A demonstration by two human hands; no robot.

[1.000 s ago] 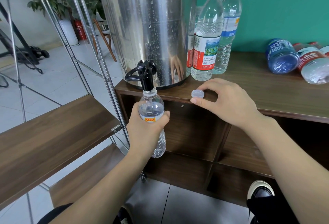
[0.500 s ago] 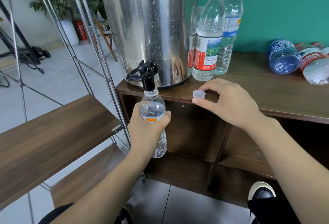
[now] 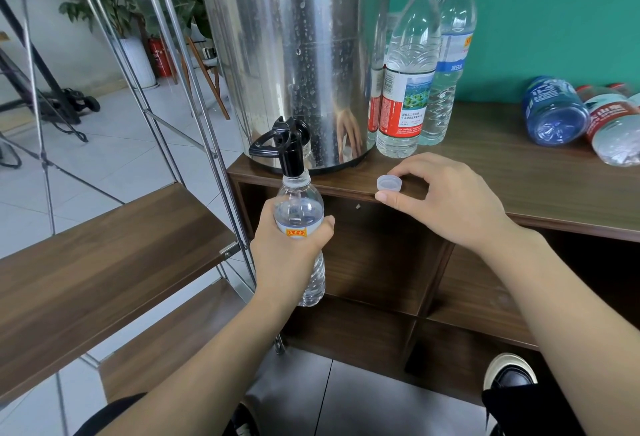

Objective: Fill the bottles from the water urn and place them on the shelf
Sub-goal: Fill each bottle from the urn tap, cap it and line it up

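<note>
My left hand (image 3: pixel 289 248) grips a small clear bottle (image 3: pixel 300 210) upright, its open mouth right under the black tap (image 3: pixel 287 145) of the steel water urn (image 3: pixel 294 55). Water stands high in the bottle, near its shoulder. My right hand (image 3: pixel 446 200) rests on the edge of the wooden cabinet top (image 3: pixel 519 172), fingers curled around the bottle's pale cap (image 3: pixel 389 183), which sits on the wood; whether the fingertips touch the cap I cannot tell. The wooden shelf (image 3: pixel 114 255) on a metal rack is at my left.
Three capped bottles (image 3: pixel 412 65) stand right of the urn against the green wall. A blue bottle (image 3: pixel 554 113) and a red-labelled one (image 3: pixel 613 127) lie on their sides at the far right. A lower rack shelf (image 3: pixel 166 342) sits below. My shoe (image 3: pixel 509 376) is on the floor.
Both hands have stayed where they were; the bottle remains under the tap. Only the view has shifted slightly.
</note>
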